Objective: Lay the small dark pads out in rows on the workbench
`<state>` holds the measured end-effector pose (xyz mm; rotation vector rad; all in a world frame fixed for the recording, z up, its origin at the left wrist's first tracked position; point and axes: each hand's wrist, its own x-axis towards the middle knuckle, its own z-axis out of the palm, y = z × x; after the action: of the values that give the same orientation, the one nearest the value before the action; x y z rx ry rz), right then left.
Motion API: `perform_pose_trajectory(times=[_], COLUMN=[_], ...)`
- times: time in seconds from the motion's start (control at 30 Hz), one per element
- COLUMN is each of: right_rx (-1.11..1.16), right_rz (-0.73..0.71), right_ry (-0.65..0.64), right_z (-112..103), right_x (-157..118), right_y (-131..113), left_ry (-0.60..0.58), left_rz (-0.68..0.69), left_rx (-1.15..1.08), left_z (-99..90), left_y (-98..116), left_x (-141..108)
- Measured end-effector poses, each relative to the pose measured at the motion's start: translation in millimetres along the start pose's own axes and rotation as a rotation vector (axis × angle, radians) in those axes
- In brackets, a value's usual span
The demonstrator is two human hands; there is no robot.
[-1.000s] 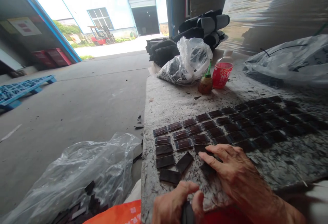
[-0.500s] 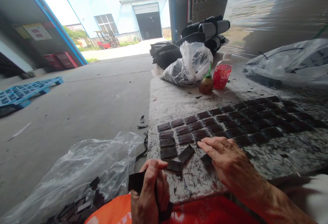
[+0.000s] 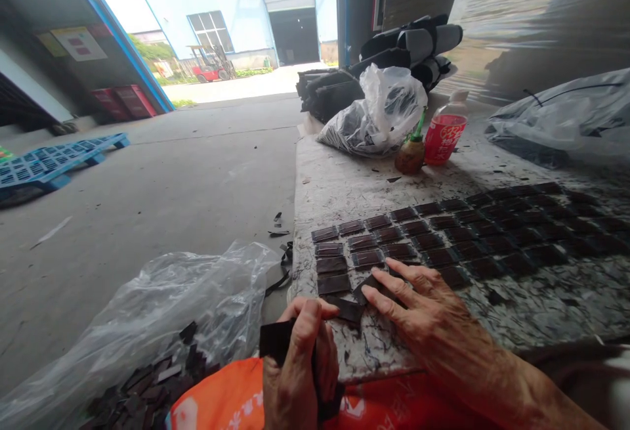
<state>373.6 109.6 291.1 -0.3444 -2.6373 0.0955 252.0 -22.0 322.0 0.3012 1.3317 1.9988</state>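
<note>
Right hand (image 3: 433,315) has slid toward the lower left end of the rows since the earlier frame, and left hand (image 3: 298,367) has stayed up by the near table edge. Right hand lies flat and open, fingers (image 3: 394,282) spread, fingertips resting on a loose tilted dark piece (image 3: 367,289), with another loose piece (image 3: 347,310) just beside it. Left hand is curled shut around a dark strip (image 3: 278,339), whose end sticks out to the left of the fingers; the rest is mostly hidden in the grip.

Dark rectangular pieces (image 3: 492,239) lie in tidy rows on a speckled, scratched worktop (image 3: 344,193), running from near the hands toward the far right. Some pieces have a shiny reddish surface, others look matte. Dark scraps (image 3: 280,230) lie at the worktop's left edge and on the floor.

Below left, a clear plastic bag (image 3: 197,292) holds a heap of dark offcuts (image 3: 152,384). Orange fabric (image 3: 211,397) sits across the person's lap. Further along the worktop are a tied-up plastic bag of dark material (image 3: 378,115), a red bottle (image 3: 445,134), a small brown bottle with a green nozzle (image 3: 410,154), and black rolls (image 3: 413,46). A blue pallet (image 3: 49,164) lies on the concrete floor (image 3: 147,180).
</note>
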Motion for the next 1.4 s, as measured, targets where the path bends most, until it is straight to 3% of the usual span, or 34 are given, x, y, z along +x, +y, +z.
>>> perform_pose_trajectory(times=[0.27,0.57,0.7,1.03,1.13,1.3,1.4], right_rx=[0.013,0.146,0.198,0.201,0.354,0.799,0.873], right_rz=[0.022,0.058,0.074,0.188,0.207,0.344,0.393], right_ry=[-0.048,0.023,0.044,0.078,0.026,-0.156,-0.145], right_z=[-6.2,-14.1,-20.0,-8.2,-18.7,-33.1,-36.8], right_x=[3.7,5.2,8.3,9.2,11.3,25.0,33.6], right_y=[-7.0,0.2,5.0,17.9,6.8,-12.6,-15.8], left_ry=[-0.119,-0.243,-0.283,-0.299,-0.303,-0.290,-0.308], left_rz=[-0.115,-0.309,-0.343,-0.358,-0.392,-0.516,-0.550], left_rx=[-0.108,-0.314,-0.329,-0.283,-0.244,-0.060,0.050], left_z=[-2.9,-1.9,2.9,3.3,7.0,10.3,12.9], left_y=[-2.7,-6.3,-4.2,-5.8,-6.9,-10.8,-10.5], left_x=[7.6,13.1,10.9,10.8,8.9,3.1,-3.0])
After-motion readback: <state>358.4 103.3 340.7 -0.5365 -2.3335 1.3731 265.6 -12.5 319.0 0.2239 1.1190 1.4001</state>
